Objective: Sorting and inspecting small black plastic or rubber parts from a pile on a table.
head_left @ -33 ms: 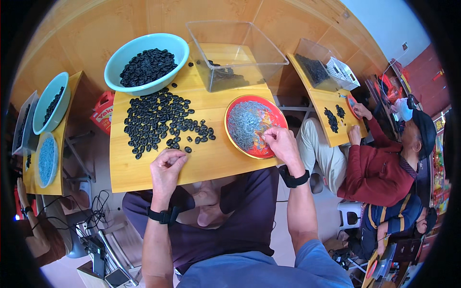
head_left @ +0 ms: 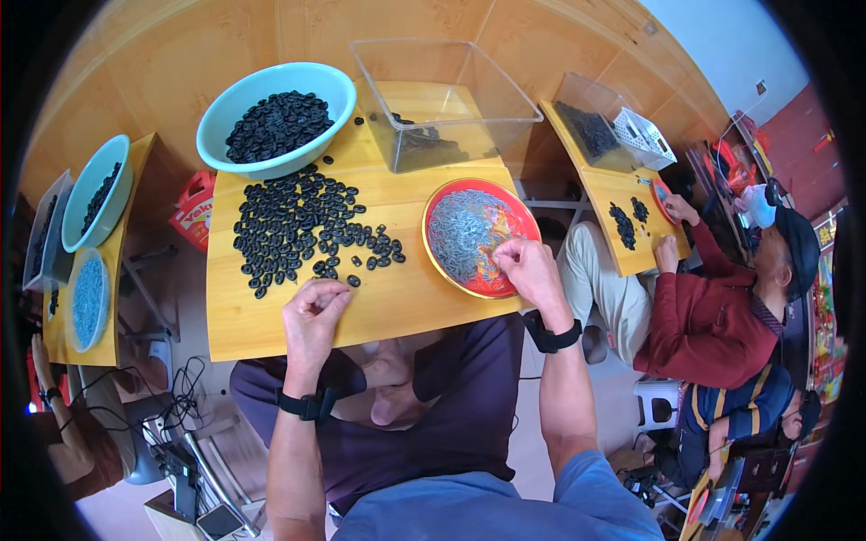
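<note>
My right hand (head_left: 532,270) is over the near right side of a red plate with a yellow rim (head_left: 499,289), thumb and fingertips pinched together. The plate holds a heap of small, slender grey metal pieces (head_left: 457,236); what the pinch holds, if anything, is too small to tell. My left hand (head_left: 313,317) rests near the table's front edge with its fingers curled and the thumb closed against them. Whatever lies inside it is hidden. One small black oval piece with holes (head_left: 354,280) lies just beyond its fingertips, close to a spread of such black pieces (head_left: 293,221).
A turquoise basin (head_left: 212,149) of black pieces stands at the table's far left. Beside it is a clear plastic bin (head_left: 442,135) with dark pieces at its bottom. At a side table (head_left: 645,255) on the right, a person in a maroon sweater (head_left: 708,325) works.
</note>
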Motion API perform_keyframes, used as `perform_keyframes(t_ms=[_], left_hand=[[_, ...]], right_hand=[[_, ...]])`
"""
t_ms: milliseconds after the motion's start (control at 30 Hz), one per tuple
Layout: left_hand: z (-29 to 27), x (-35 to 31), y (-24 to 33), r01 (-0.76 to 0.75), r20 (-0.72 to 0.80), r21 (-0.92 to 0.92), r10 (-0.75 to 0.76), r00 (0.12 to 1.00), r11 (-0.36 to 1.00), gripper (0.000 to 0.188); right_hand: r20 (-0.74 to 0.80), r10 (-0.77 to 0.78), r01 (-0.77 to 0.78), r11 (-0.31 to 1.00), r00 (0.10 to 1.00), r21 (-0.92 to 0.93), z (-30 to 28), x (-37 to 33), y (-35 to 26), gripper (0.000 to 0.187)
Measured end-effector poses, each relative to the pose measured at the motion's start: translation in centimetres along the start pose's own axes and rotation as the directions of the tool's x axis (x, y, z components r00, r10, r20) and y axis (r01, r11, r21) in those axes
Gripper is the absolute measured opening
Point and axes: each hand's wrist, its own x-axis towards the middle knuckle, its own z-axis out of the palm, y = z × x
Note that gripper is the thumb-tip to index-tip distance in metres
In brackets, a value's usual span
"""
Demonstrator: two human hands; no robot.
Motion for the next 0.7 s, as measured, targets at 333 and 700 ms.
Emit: perform_keyframes(t_ms=[333, 700], left_hand=[[0.3, 0.2, 0.1, 0.044, -0.008, -0.119, -0.046, 0.999, 0.992, 0.013], [0.0, 0.1, -0.1, 0.120, 0.003, -0.190, -0.121, 0.993, 0.975, 0.016]], right_hand=[[0.038, -0.096, 0.097, 0.995, 0.995, -0.005, 1.2, 0.3, 0.1, 0.008], [0.039, -0.154, 0.158, 0.939, 0.987, -0.305, 1.9, 0.1, -1.6, 0.009]])
